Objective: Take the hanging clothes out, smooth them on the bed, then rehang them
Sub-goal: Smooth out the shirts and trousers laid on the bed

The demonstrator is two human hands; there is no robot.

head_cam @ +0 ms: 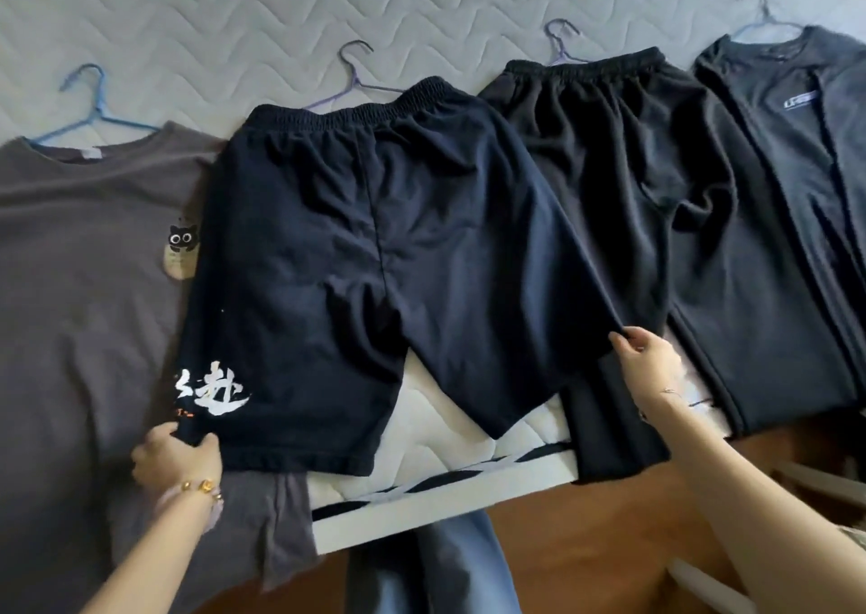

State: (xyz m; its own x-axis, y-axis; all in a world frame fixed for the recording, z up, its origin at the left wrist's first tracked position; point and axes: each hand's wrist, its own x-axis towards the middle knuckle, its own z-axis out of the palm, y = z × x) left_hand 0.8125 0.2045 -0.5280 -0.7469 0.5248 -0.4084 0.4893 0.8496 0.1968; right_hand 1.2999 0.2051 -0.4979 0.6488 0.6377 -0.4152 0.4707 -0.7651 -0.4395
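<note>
navy shorts flat mid-bed, still on hanger. left hand grip pinching left leg hem, right hand grip pinching right leg edge. risk: uneven tug slips waistband off hanger, or drags black shorts underneath.

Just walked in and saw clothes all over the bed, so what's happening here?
A person is smoothing clothes laid in a row on the bed, each on its hanger. The left hand pinches one leg hem of the navy shorts, and the right hand grips the other leg's edge, pulling them flat. A grey T-shirt, black shorts and a dark top lie alongside.
</note>
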